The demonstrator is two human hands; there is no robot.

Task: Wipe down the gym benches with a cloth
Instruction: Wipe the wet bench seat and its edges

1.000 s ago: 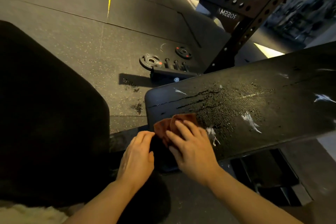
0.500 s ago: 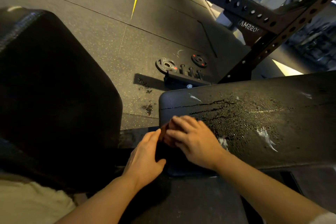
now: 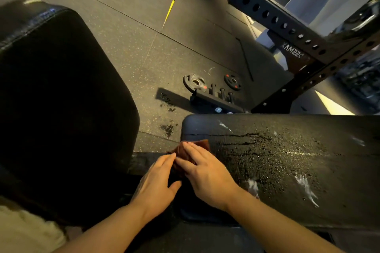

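A small reddish-brown folded cloth [image 3: 192, 149] lies on the near left corner of a long black padded bench pad [image 3: 287, 160], whose surface is beaded with droplets and streaked with a few white scuffs. The right hand [image 3: 207, 172] lies flat on the cloth, fingers straight and slightly spread, pressing it down against the pad. The left hand [image 3: 158, 183] sits just beside it, off the left end of the pad, fingers extended toward the cloth's left edge with the thumb held out to the right; its fingertips seem to touch the cloth, though the dim light makes it hard to tell whether they pinch it. Both forearms reach in from the near edge.

To the left stands a large black rounded upholstered pad [image 3: 61, 98], well apart from the cloth. Beyond the two pads spreads a dark speckled rubber floor [image 3: 127, 33], with wet spots near the bench corner and a thin yellow line [image 3: 168, 13] farther off. On the floor past the bench lie two small black weight plates with red marks [image 3: 194, 82] beside a low black peg rack [image 3: 216, 99]. At far right rises a black steel rack frame with rows of holes [image 3: 287, 28]
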